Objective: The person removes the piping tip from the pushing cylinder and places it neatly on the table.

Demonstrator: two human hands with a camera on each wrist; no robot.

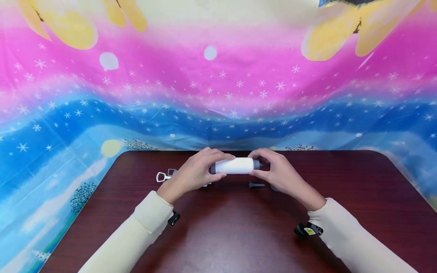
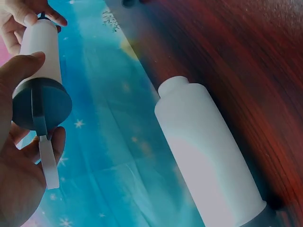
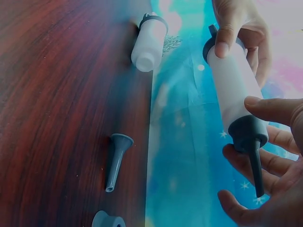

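Observation:
Both hands hold a white decorating syringe point(image 1: 235, 166) level above the table. My left hand point(image 1: 192, 170) grips its grey-capped end, thumb on the tube in the left wrist view. From that cap sticks a dark strip with a pale tab point(image 2: 49, 163), close to the left fingers. At the other end, my right hand point(image 1: 280, 172) pinches the tube beside a dark grey collar; a long thin nozzle point(image 3: 256, 170) points out from it between thumb and lower fingers. Nearest the left forearm on the table is a second white tube point(image 2: 208, 151) with a narrow neck, mostly hidden in the head view.
A loose grey cone nozzle point(image 3: 118, 163) lies on the dark wood table point(image 1: 218, 235) below the right hand, with a small round grey piece point(image 3: 106, 220) near it. White ring handles point(image 1: 162, 177) show by the left wrist. A patterned cloth point(image 1: 218, 94) hangs behind the table.

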